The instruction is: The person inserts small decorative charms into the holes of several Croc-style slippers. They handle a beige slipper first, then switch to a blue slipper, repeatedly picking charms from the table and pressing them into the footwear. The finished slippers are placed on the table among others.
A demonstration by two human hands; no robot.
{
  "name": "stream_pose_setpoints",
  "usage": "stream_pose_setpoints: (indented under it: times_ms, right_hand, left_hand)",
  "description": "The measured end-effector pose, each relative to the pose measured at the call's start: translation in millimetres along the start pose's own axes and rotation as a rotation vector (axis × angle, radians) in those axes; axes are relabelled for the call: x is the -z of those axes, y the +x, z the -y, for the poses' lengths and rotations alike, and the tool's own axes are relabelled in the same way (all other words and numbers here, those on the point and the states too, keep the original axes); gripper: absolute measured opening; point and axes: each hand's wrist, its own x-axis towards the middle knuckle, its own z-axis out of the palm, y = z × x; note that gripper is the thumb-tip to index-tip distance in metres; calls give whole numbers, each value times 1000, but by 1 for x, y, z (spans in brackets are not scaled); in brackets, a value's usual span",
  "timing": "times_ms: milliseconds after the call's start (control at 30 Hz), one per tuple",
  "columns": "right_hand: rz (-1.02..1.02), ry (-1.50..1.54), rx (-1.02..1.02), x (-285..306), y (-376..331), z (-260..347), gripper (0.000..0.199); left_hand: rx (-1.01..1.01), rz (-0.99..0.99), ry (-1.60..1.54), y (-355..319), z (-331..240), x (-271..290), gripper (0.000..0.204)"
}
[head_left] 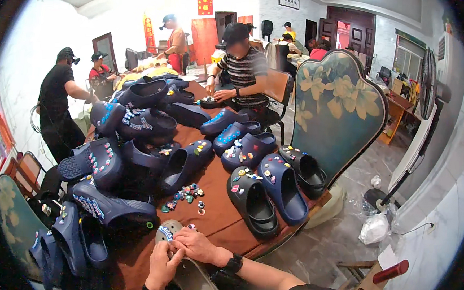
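Near the table's front edge, a grey-brown clog (196, 281) lies with its toe pointing away from me. My left hand (162, 262) is closed on the clog's left side, fingers bent at its upper. From the right, my right hand (196, 245) reaches over the upper with its fingertips pressed close to my left fingers. A blue-and-white lettered charm (166, 233) sits on the toe part, just ahead of my fingers. Whatever small piece is between the fingertips is hidden. Just beyond the clog lies a pile of small colourful shoe charms (186, 194).
Many navy clogs with charms are heaped on the brown-covered table (223, 208) at left. Black clogs (253, 202) and a navy clog (283, 188) line its right edge. Across the table a co-worker in a striped shirt (244, 71) handles a shoe. A padded floral chair back (335, 109) stands right.
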Motion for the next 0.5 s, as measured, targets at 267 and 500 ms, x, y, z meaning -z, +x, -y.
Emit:
stream_pose_setpoints:
  times_ms: [267, 500]
  right_hand:
    - [-72, 227, -102, -15, 4, -6, 28]
    - [88, 242, -149, -12, 7, -14, 27]
  left_hand:
    - [-41, -14, -125, 4, 4, -3, 28]
    - [-93, -85, -76, -7, 8, 0, 21]
